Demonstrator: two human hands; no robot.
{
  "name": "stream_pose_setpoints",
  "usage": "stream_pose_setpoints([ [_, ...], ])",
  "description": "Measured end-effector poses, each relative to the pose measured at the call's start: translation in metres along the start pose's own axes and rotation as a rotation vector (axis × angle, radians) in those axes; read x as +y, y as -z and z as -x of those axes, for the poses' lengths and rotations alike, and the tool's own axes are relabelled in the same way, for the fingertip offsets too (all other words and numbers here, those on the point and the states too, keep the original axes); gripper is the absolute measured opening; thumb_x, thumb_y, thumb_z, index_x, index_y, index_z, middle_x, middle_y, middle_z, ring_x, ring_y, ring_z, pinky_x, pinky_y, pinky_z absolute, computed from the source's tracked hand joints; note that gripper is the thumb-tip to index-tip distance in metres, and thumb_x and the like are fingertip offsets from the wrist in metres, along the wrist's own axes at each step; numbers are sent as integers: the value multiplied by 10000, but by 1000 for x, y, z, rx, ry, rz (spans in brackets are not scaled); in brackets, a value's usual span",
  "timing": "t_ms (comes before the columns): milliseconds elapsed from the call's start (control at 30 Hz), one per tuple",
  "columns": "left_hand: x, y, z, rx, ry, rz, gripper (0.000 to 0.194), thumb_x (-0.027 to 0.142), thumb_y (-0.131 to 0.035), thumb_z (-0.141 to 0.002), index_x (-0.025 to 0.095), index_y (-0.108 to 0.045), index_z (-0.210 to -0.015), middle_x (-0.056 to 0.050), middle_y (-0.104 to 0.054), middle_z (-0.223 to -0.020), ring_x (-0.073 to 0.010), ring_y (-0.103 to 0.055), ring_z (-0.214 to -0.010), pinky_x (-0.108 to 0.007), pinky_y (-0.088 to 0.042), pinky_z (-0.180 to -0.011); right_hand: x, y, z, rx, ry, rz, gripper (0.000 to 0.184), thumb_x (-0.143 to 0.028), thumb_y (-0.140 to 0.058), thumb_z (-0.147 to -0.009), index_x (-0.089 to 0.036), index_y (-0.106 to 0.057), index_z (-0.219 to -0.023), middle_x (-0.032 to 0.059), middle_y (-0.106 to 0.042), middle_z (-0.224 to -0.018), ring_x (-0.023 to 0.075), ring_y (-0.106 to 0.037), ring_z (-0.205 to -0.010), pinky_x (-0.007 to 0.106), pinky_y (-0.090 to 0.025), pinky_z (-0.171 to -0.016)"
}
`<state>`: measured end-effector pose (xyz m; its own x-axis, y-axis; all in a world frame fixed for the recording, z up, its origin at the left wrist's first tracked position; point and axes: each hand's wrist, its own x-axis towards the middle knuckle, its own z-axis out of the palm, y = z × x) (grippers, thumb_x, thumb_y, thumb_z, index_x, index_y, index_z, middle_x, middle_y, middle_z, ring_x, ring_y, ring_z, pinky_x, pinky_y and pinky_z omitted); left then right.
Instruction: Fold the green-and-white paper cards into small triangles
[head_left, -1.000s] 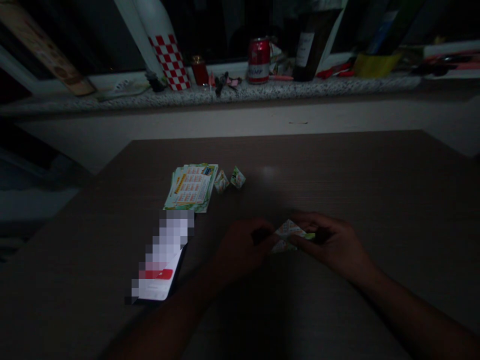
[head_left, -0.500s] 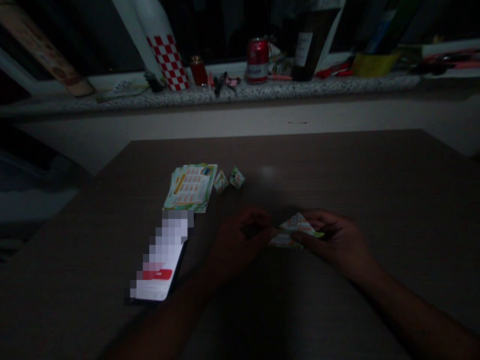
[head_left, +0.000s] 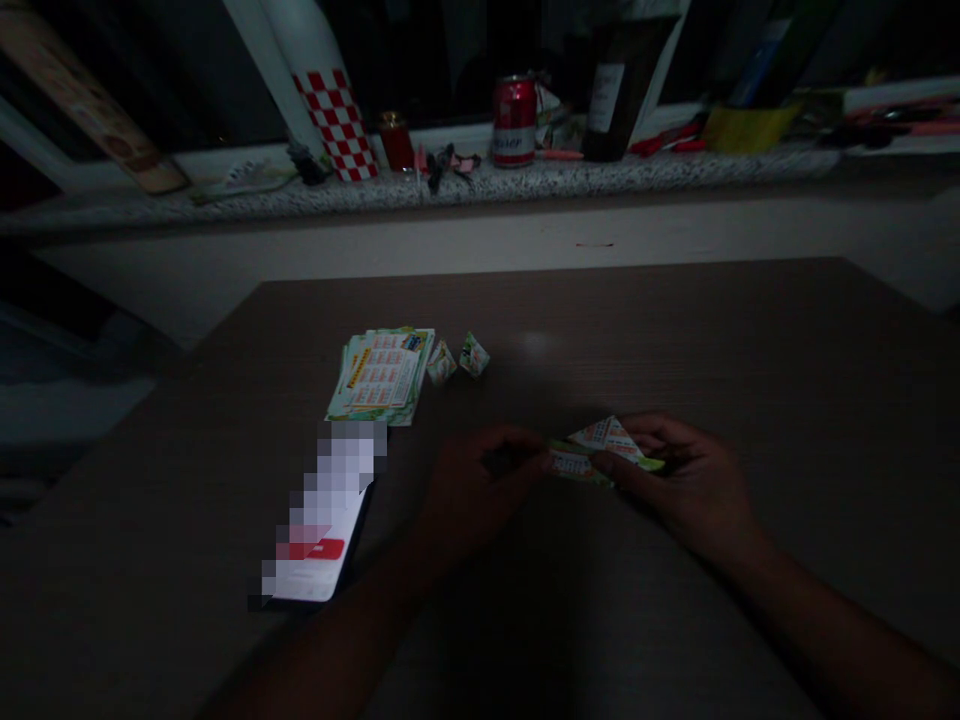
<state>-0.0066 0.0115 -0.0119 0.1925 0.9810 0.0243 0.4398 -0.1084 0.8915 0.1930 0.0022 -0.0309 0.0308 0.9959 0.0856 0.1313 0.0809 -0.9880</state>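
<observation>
A partly folded paper card (head_left: 609, 436), printed with rows of small numbers, is held just above the table between both hands. It has a pointed triangular flap on top and a flat strip below. My left hand (head_left: 487, 480) pinches the strip's left end between thumb and fingers. Gripping the right side is my right hand (head_left: 682, 480), its thumb pressed on the front and its fingers behind. Farther back lie two small folded paper pieces (head_left: 473, 356), close beside a stack of similar printed cards (head_left: 382, 372).
A phone (head_left: 322, 530) with a lit, blurred screen lies left of my left hand on the brown table (head_left: 600, 320). Behind it, the granite sill (head_left: 450, 192) carries a red can (head_left: 514, 120), a red-checked bottle (head_left: 341, 125), a small red jar (head_left: 396, 142) and a dark bottle (head_left: 606, 100).
The folded card has shifted slightly right and its flap now leans more to the right. My right hand moved a little right with it; my left hand keeps its pinch.
</observation>
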Motion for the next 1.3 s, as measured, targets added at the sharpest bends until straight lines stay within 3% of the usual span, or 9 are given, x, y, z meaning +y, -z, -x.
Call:
stream_pose_setpoints([
  [300,2,-1,0,-100,91,1,190,351,-703,-748,165,-667,-748,19,-668,-698,-121,-586,-641,-214,-418,-565,2,0,1,11,55,111,149,-252,-757,-687,-204,-685,-809,38,-762,-757,200,-722,-650,269,-595,-566],
  [567,-2,1,-1,-171,-23,-26,164,324,-637,-814,181,-702,-768,17,-664,-727,-119,-578,-665,-217,-403,-605,2,0,2,-3,33,92,169,-263,-763,-678,-197,-681,-811,42,-761,-761,188,-716,-638,245,-580,-539],
  [867,-2,3,0,-272,-32,20,239,334,-558,-863,153,-678,-762,17,-606,-667,-108,-523,-619,-206,-361,-558,-1,0,0,-54,-45,-24,202,-281,-777,-659,-195,-675,-810,45,-765,-773,186,-715,-624,259,-586,-535],
  [1033,-2,-1,1,-248,-40,-26,264,331,-519,-885,151,-661,-753,19,-582,-661,-108,-508,-620,-206,-352,-550,0,1,0,-75,-78,-82,218,-294,-780,-657,-192,-673,-818,52,-770,-795,189,-720,-633,277,-599,-567],
  [1300,0,-6,2,-145,-165,-105,304,349,-551,-865,149,-631,-650,25,-531,-586,-90,-464,-532,-218,-333,-529,0,1,0,-114,-110,-132,203,-243,-774,-676,-202,-669,-845,26,-771,-811,169,-723,-655,248,-591,-598],
])
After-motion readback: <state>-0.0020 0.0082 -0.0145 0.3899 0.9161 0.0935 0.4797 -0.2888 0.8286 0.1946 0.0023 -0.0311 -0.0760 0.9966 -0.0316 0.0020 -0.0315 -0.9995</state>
